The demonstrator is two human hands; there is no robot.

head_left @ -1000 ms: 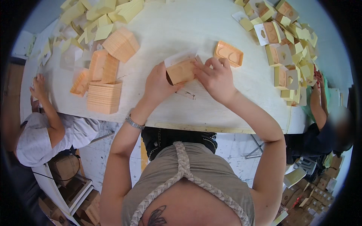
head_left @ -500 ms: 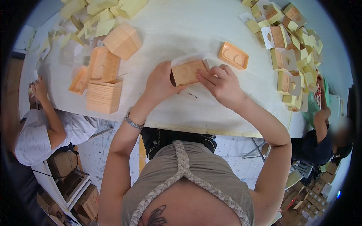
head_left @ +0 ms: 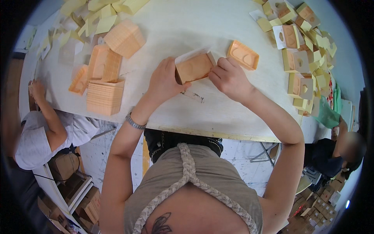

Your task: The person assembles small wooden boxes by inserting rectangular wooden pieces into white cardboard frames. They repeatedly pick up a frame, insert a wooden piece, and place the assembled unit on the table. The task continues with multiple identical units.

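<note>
A small carton (head_left: pixel 194 67) is held above the table in front of me, its long side tilted toward me. An orange-tan face with faint rounded shapes shows in it, and a white panel stands along its far edge. My left hand (head_left: pixel 165 78) grips the carton's left end, thumb along the near lower corner. At the other end my right hand (head_left: pixel 230 78) has its fingers curled and pinched against the carton's right edge; the fingertips are partly hidden. Just beyond my right hand lies an orange plastic tray (head_left: pixel 243 55) with rounded hollows.
Stacked orange trays (head_left: pixel 104 96) stand to the left, with folded yellow cartons (head_left: pixel 99 23) behind them. Many filled yellow cartons (head_left: pixel 298 62) are heaped at the right. One person (head_left: pixel 46 130) sits at the left, another (head_left: pixel 327 154) at the right by a green bag (head_left: pixel 327 114).
My right hand has shifted from the carton's front to its right edge, its fingers curling in more. The person at the right has moved an arm and the green bag.
</note>
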